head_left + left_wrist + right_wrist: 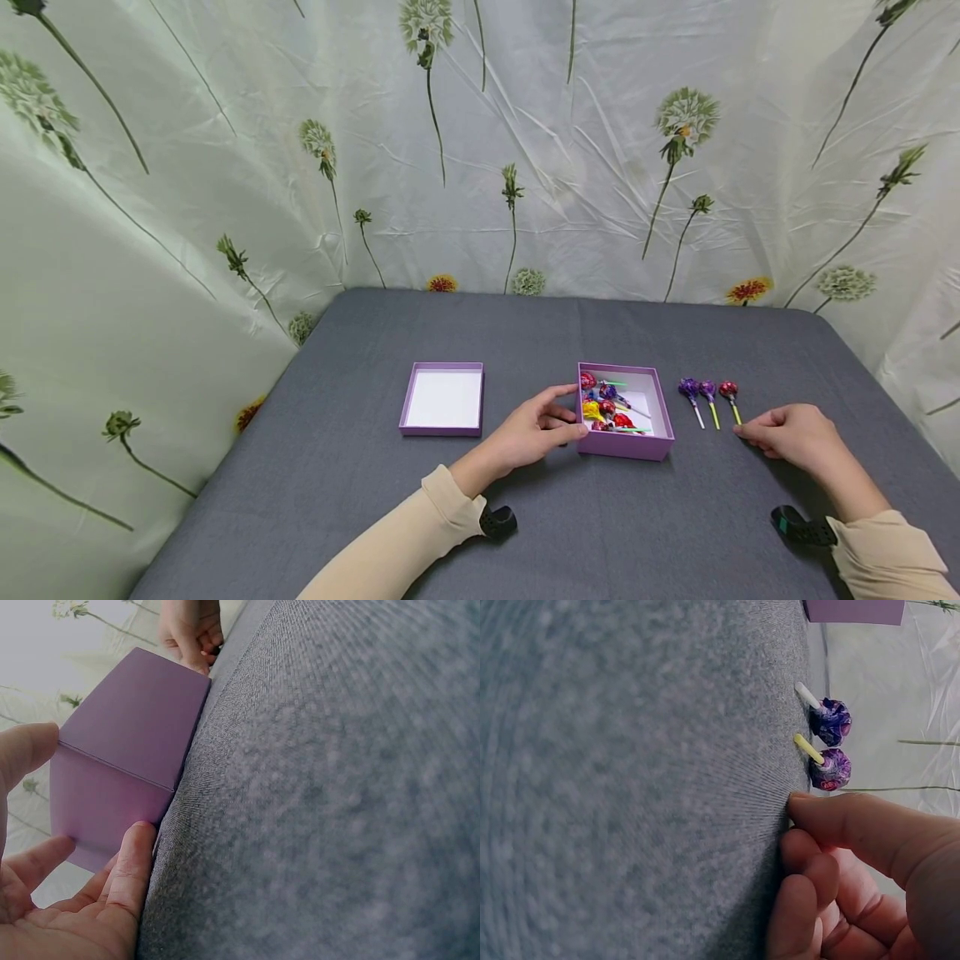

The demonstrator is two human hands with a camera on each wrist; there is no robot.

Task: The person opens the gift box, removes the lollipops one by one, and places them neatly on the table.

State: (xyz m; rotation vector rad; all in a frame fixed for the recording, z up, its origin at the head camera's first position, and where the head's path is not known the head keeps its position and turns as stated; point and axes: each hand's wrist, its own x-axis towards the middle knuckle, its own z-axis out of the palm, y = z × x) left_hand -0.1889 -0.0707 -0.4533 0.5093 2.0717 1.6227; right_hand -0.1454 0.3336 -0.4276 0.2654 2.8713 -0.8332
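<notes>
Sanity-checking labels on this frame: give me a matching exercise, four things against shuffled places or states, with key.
Things
1. left hand
2. right hand
3. shallow lid
4. purple box

Places or states
A. pinching a red lollipop by its stick
B. containing several wrapped lollipops
C. touching the box's left side
D. left of the box, touched by neither hand

Pairs: 1-C, 2-A, 3-D, 4-B

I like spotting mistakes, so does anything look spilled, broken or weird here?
Nothing stands out. The three lollipops beside the purple box lie side by side, the shallow lid lies flat, and nothing looks spilled or broken.
</notes>
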